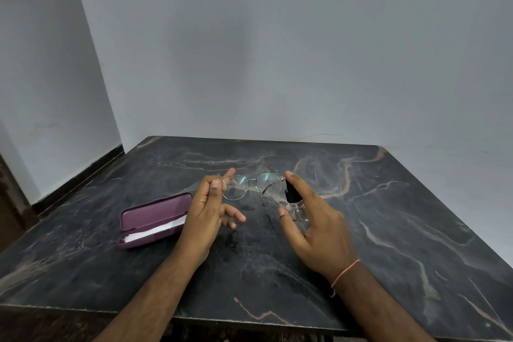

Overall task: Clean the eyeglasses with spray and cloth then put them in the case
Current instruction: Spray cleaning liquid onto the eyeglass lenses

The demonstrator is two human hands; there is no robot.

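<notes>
Eyeglasses [251, 185] hung above the dark marble surface [388, 216], pinched at one end by your left hand [206, 212] fingers, while your right hand [313, 219] gripped the spray bottle [293, 197] beside them; the purple case [154, 219] lay open at left.

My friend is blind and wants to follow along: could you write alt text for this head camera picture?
A person's left hand pinches the eyeglasses by one end above a dark marble table, while the right hand grips a small spray bottle aimed at the lenses. An open purple case holding a white cloth lies to the left.
</notes>
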